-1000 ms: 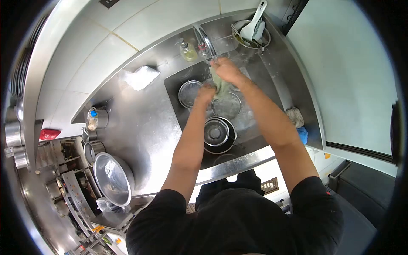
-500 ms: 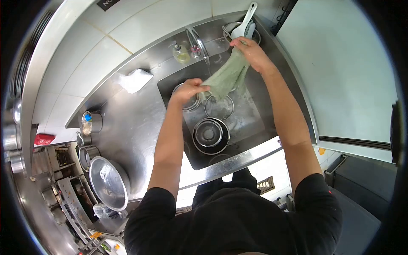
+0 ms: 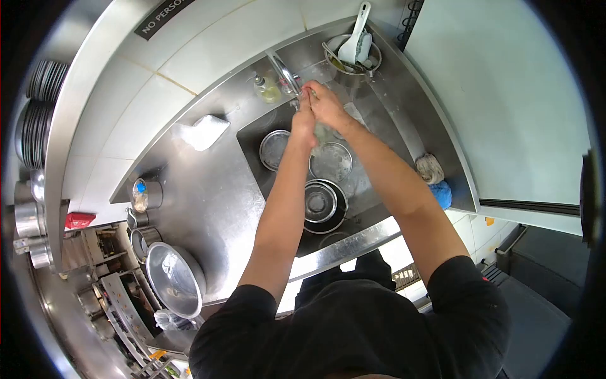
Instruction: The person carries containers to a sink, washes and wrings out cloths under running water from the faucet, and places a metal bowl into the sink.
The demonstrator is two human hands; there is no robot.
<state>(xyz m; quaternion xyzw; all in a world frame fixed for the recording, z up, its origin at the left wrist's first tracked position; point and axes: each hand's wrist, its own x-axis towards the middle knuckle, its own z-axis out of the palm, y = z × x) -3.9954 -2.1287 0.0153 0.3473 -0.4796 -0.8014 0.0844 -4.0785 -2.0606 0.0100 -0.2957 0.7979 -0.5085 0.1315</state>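
Observation:
My left hand (image 3: 304, 121) and my right hand (image 3: 325, 106) are together over the sink, beside the spout of the tap (image 3: 285, 72). Both are closed on a pale green cloth (image 3: 323, 134). Most of it is hidden behind my hands and wrists; a small part shows below them. In the sink basin (image 3: 255, 158) beneath lie a round metal lid (image 3: 274, 150), a round strainer-like piece (image 3: 331, 162) and a dark pot (image 3: 341, 206) with a smaller metal bowl (image 3: 320, 202) inside it.
A soap bottle (image 3: 267, 90) stands left of the tap. A metal pot (image 3: 347, 77) with a white scoop (image 3: 355, 41) sits at the back right corner. A white bag (image 3: 208, 132) and a large metal bowl (image 3: 175, 280) rest left; scrubbers (image 3: 430, 169) lie on the right edge.
The cloth was stretched out between my two hands. My hands have come together near the tap, and the cloth is bunched, mostly out of sight. The view has shifted slightly.

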